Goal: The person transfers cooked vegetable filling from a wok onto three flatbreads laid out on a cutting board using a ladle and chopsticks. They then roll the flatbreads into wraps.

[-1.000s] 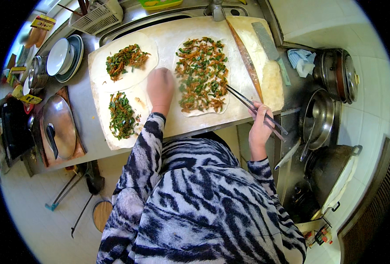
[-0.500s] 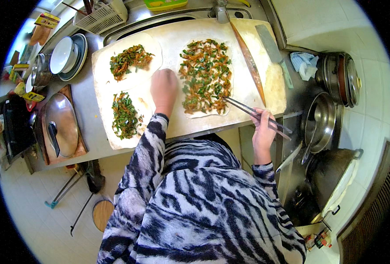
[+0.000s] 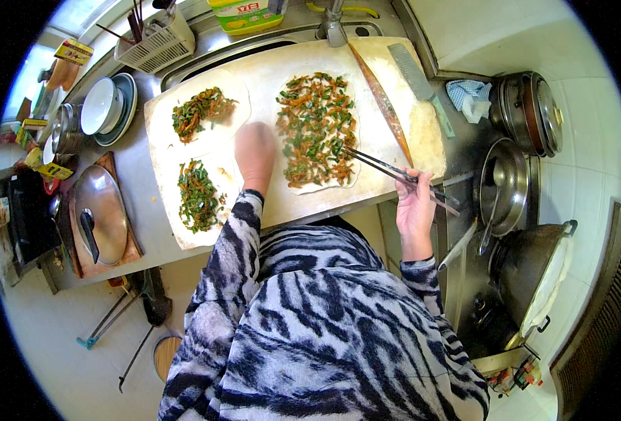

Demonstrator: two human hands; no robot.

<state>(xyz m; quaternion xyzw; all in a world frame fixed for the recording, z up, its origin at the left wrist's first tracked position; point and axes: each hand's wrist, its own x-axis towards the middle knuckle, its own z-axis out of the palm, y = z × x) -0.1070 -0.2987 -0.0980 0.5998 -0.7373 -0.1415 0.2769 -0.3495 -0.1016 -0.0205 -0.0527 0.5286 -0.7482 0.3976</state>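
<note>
My right hand [image 3: 417,203] is closed round a pair of dark chopsticks [image 3: 384,163]. Their tips touch the right side of a filling of chopped greens and orange shreds [image 3: 317,130], spread over a rolled-out sheet of dough [image 3: 352,177]. Left of that sheet, my left hand [image 3: 255,154] hovers over the board, curled like a fist and slightly blurred. Whatever its fingers may hold is hidden. Beyond it, two smaller heaps of the same filling, an upper one [image 3: 201,112] and a lower one [image 3: 199,198], lie on pale dough. All this rests on a large floury board [image 3: 282,210].
A long tapered rolling pin [image 3: 384,105] and a broad-bladed knife [image 3: 412,70] lie on the board's right. Stacked bowls [image 3: 103,105] and a pot lid [image 3: 103,214] stand left. At right are pots [image 3: 528,112], a metal basin [image 3: 503,186] and a wok [image 3: 535,266]. A faucet [image 3: 333,28] stands behind.
The view has shifted slightly, so the board sits a little lower and further left. Both hands keep nearly the same places; the chopstick tips stay at the filling's right side.
</note>
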